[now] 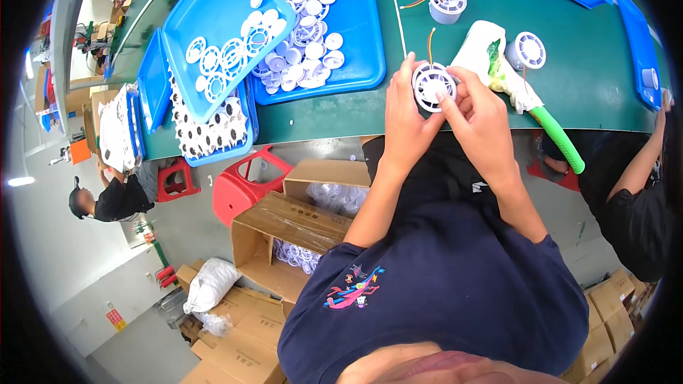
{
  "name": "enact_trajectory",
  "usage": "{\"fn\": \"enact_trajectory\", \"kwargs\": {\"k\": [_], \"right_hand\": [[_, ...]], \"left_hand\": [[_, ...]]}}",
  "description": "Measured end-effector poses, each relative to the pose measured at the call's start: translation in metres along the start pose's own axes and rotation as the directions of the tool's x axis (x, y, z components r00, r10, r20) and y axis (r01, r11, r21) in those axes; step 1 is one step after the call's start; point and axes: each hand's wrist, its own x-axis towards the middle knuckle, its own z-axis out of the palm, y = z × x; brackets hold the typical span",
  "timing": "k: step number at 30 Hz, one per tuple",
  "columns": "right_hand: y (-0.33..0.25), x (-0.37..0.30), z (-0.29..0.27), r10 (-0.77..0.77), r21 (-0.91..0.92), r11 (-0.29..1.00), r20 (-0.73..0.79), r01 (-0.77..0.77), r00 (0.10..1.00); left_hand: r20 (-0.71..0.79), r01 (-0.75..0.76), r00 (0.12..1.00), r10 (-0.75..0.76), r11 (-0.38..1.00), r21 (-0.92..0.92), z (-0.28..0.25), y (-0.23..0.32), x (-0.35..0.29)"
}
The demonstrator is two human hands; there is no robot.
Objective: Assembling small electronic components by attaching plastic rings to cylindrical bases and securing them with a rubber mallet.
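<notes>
Near the table's front edge, my left hand (407, 105) and my right hand (478, 115) both hold a round white slotted housing (430, 97), like a small fan unit. Orange-brown wires (431, 46) stick up from its far side. The left fingers wrap its left side, while my right thumb presses on its face and the other right fingers curl at its edge. To the right lies a green-handled tool (556, 139), its head end wrapped in a white cover (478, 48). Two similar white units with wires stand beyond: one unit (447, 4) farther back, another unit (529, 51) right of the wrapped tool.
At left, a blue tray (178, 11) with white rings and caps overlaps a larger blue tray (376, 43) heaped with such parts. Below it, another tray holds white pieces with dark centres (210, 124). Red stools (238, 192) and open cartons (284, 217) stand below; co-workers sit on both sides.
</notes>
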Motion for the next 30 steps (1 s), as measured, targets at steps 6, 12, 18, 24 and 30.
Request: {"fn": "enact_trajectory", "kwargs": {"k": [6,12,18,24,30], "right_hand": [[-0.009,-0.002,-0.004,-0.16,-0.277,0.943,0.111,0.185,0.981],[0.001,0.002,0.003,-0.225,-0.41,0.879,0.091,0.242,0.97],[-0.007,0.009,-0.003,-0.267,-0.432,0.858,0.082,0.276,0.96],[-0.002,0.009,0.004,-0.221,-0.449,0.866,0.054,0.221,0.974],[-0.003,0.009,0.006,-0.202,-0.433,0.88,0.037,0.198,0.979]], "left_hand": [[-0.026,-0.054,0.998,0.056,0.997,0.057,-0.002,-0.004,-0.001],[-0.042,-0.049,0.998,0.05,0.998,0.031,-0.001,0.003,0.0],[-0.064,-0.054,0.996,0.056,0.998,0.027,0.0,0.001,-0.001],[-0.109,-0.061,0.992,0.067,0.997,0.052,0.003,0.0,-0.002],[-0.087,-0.067,0.994,0.071,0.996,0.053,0.002,0.0,-0.001]]}}
